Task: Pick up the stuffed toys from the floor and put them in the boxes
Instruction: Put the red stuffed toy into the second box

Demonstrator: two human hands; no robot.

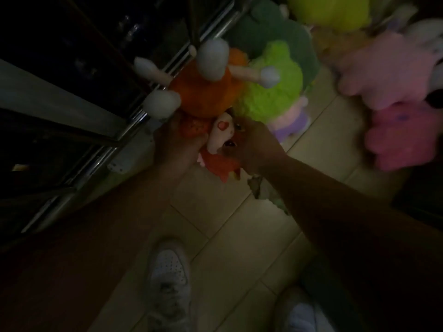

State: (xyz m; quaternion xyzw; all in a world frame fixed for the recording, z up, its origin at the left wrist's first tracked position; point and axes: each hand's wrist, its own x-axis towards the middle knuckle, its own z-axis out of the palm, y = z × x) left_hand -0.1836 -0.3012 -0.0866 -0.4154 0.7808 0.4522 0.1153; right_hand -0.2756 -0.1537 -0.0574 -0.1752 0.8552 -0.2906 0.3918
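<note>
Progress looks early: the left hand (178, 140) and right hand (255, 146) both curl round the head end of an orange fluffy stuffed toy with white limbs (206, 92), low over the pale tiled floor (215, 212). A lime-green fluffy toy (273, 92) sits just beside it, and pink plush toys (388, 135) lie further right, unpacked. No box shows. A metal-framed dark cabinet (115, 144) hems the left side, with open tiles toward the white shoes (169, 271).
</note>
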